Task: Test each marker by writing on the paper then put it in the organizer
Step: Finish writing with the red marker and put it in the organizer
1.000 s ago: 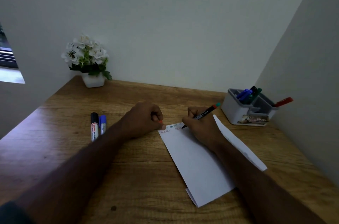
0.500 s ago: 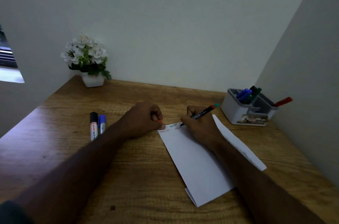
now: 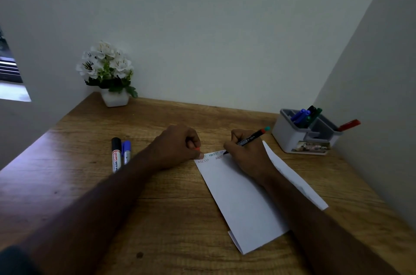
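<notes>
We see the right hand (image 3: 245, 155) with its grip curled tight around a black marker (image 3: 248, 139), pinching the barrel low down so that the tip meets the top edge of the paper (image 3: 243, 202). The marker slants up and away to the right, its teal end cap pointing toward the organizer (image 3: 292, 139). Beside the tip we make out short rows of faint lettering along the top of the sheet.

The left hand (image 3: 177, 146) rests at the sheet's top left corner, fingers curled in; a fingertip presses on the corner, and a small orange-red piece (image 3: 197, 149) shows between the fingers. We cannot tell what that piece is.

The paper lies lengthwise on the wooden worktop (image 3: 90, 184), under the right forearm, with its right flap folded up.

The grey organizer stands at the far right near the wall, well apart from the writing hand. It holds blue and green markers (image 3: 305, 115) in one compartment and a red marker (image 3: 349, 125) leaning out of its right side.

Left of the left forearm, a black-capped marker (image 3: 116, 153) and a blue-capped marker (image 3: 126, 152) lie side by side, touching.
</notes>
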The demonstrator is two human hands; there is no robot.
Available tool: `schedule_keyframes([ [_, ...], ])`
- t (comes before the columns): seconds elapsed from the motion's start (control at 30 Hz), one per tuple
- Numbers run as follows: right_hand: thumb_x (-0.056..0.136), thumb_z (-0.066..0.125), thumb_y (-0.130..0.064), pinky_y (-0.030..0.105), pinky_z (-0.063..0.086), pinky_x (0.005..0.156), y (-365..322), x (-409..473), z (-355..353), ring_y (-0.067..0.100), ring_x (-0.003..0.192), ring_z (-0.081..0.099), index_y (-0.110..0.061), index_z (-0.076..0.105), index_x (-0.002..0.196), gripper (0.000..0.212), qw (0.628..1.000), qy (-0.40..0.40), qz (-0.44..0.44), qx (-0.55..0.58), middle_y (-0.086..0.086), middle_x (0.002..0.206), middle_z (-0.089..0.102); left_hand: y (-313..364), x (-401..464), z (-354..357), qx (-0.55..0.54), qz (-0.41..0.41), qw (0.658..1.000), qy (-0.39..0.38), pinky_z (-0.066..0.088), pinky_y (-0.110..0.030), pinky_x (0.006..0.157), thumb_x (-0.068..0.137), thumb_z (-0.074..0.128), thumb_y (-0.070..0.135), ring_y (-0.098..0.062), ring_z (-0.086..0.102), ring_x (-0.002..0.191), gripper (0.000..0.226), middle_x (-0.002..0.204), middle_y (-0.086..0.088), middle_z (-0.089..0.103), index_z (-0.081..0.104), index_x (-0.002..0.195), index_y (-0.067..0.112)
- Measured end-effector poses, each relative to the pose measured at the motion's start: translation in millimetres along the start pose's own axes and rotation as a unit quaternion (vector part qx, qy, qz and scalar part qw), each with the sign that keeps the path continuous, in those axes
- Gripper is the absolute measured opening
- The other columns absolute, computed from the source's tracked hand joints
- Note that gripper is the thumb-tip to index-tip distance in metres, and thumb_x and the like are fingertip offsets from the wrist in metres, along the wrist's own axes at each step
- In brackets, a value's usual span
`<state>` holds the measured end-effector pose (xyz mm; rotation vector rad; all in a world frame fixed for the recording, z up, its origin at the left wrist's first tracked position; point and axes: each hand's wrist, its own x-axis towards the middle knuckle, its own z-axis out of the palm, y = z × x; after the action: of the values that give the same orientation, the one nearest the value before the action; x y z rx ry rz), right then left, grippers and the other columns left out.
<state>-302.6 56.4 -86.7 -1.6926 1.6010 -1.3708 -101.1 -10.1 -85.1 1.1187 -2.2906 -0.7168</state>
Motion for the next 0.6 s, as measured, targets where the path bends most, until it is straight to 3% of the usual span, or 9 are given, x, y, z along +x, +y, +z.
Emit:
schedule_keyframes([
  [0.2, 0.079, 0.06, 0.006, 0.019, 0.03, 0.047, -2, 0, -2, 0.006, 0.048, 0.035, -0.013, 0.038, 0.053, 0.039, 1.0, 0.0, 0.002, -0.016, -0.003, 0.05, 0.037, 2, 0, -5, 0.003, -0.002, 1.0, -0.022, 0.042, -0.014, 0.061, 0.072, 0.083, 0.029, -0.003, 0.061, 0.074, 0.022, 0.081, 0.01, 0.066, 0.072, 0.089, 0.021],
  [0.3, 0.079, 0.059, 0.004, 0.02, 0.035, 0.05, -2, 2, -4, 0.012, 0.053, 0.037, -0.005, 0.043, 0.059, 0.028, 1.0, 0.011, 0.018, 0.01, 0.008, 0.057, 0.039, 1, 1, -12, 0.007, 0.0, 0.999, -0.041, 0.041, -0.009, 0.058, 0.071, 0.084, 0.028, -0.002, 0.062, 0.074, 0.024, 0.082, 0.01, 0.066, 0.072, 0.09, 0.019],
  [0.43, 0.08, 0.056, 0.008, 0.012, 0.042, 0.055, -6, 4, -8, 0.005, 0.052, 0.044, -0.001, 0.047, 0.061, 0.023, 0.999, 0.021, 0.011, 0.037, 0.014, 0.06, 0.046, 4, 1, -18, 0.034, 0.021, 0.997, -0.07, 0.04, -0.006, 0.054, 0.073, 0.083, 0.027, 0.001, 0.058, 0.072, 0.021, 0.079, 0.015, 0.063, 0.073, 0.09, 0.017],
  [0.53, 0.083, 0.055, 0.009, 0.014, 0.047, 0.062, -12, 4, -8, 0.004, 0.056, 0.053, 0.009, 0.05, 0.068, 0.016, 0.999, 0.014, -0.022, 0.02, 0.026, 0.066, 0.053, 5, 2, -15, 0.052, 0.045, 0.995, -0.072, 0.04, -0.006, 0.055, 0.079, 0.078, 0.024, 0.001, 0.057, 0.072, 0.013, 0.081, 0.014, 0.064, 0.072, 0.089, 0.019],
  [0.6, 0.083, 0.057, 0.01, 0.013, 0.048, 0.063, -16, 2, -8, -0.003, 0.058, 0.056, 0.012, 0.053, 0.07, 0.014, 0.999, 0.004, -0.034, 0.013, 0.022, 0.068, 0.055, 6, 1, -12, 0.037, 0.049, 0.997, -0.05, 0.04, -0.008, 0.057, 0.083, 0.073, 0.022, 0.0, 0.057, 0.075, 0.009, 0.085, 0.012, 0.063, 0.067, 0.089, 0.024],
])
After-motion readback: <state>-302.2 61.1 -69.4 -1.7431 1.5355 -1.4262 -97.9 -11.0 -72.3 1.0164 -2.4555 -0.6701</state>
